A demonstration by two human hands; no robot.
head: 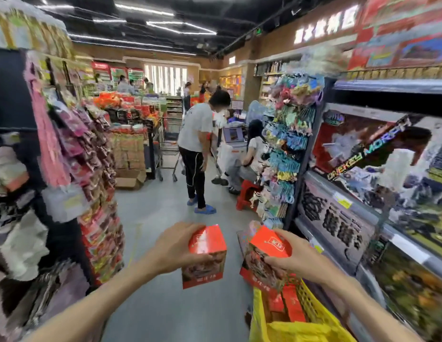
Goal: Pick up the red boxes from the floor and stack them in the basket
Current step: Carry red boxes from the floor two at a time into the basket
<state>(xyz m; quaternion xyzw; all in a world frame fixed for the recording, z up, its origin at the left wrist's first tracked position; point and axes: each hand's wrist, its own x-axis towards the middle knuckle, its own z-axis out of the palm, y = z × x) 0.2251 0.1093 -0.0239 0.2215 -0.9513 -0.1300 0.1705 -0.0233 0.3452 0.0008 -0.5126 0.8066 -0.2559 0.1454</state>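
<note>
Both hands are loaded and raised over the shop aisle, so the step in hand looks like the carry toward the basket. The left hand [175,250] is wrapped around one red box [205,255] from its nine o'clock side, held upright and clear of the grey floor [151,213]. The right hand [296,257] grips a second red box [266,255] from three o'clock, tilted, its lower edge just above the yellow basket [311,307] at five o'clock. More red boxes [289,304] already lie stacked inside. The next move probably calls for lowering the right box first, squared to those below, then bringing the left box across toward four o'clock and setting it alongside.
</note>
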